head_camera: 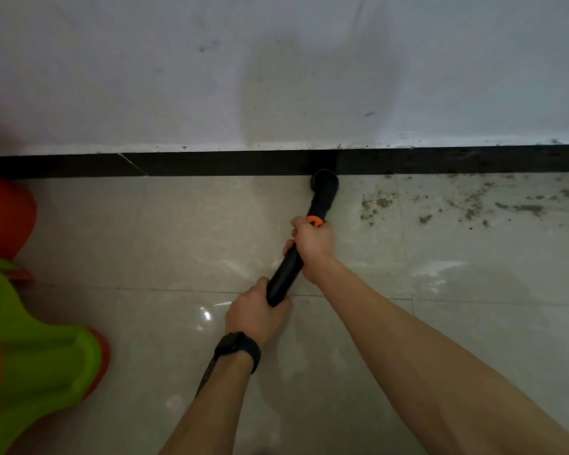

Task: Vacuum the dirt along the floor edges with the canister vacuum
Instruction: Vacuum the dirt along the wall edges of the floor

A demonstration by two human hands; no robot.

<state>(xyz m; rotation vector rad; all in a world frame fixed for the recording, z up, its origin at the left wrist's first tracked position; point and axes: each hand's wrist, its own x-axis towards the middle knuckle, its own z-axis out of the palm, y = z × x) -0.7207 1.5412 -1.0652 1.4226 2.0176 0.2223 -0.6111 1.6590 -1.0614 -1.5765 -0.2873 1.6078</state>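
- Step: edge pass under way, judging by the layout. The nozzle (324, 182) is down on the floor (178, 231) and touches the black skirting (211, 164)
- Tiles left of the nozzle look clean. The dirt (467, 205) is scattered to its right, starting just beside it and running along the skirting to the frame edge
- There are also specks on the ledge on top of the skirting at far right
- Next move, my read: slide the nozzle right along the skirting into that patch, mouth flat on the tile and tight to the edge. The ledge specks probably need a lifted pass
- Right grip (312, 247): clamped round the wand (284, 274) just below the orange collar (314, 221), knuckles up
- Left grip (253, 311): clamped round the wand's rear end, with the hose (206, 376) running back under that wrist
- Pose: both arms reach forward, the right forearm coming in from lower right and the left from bottom centre, watch (237, 349) on the left wrist. The wand angles up and right toward the wall (276, 77)
- Canister is not in view
- A green and red toy (30, 339) sits at far left, well apart from the work
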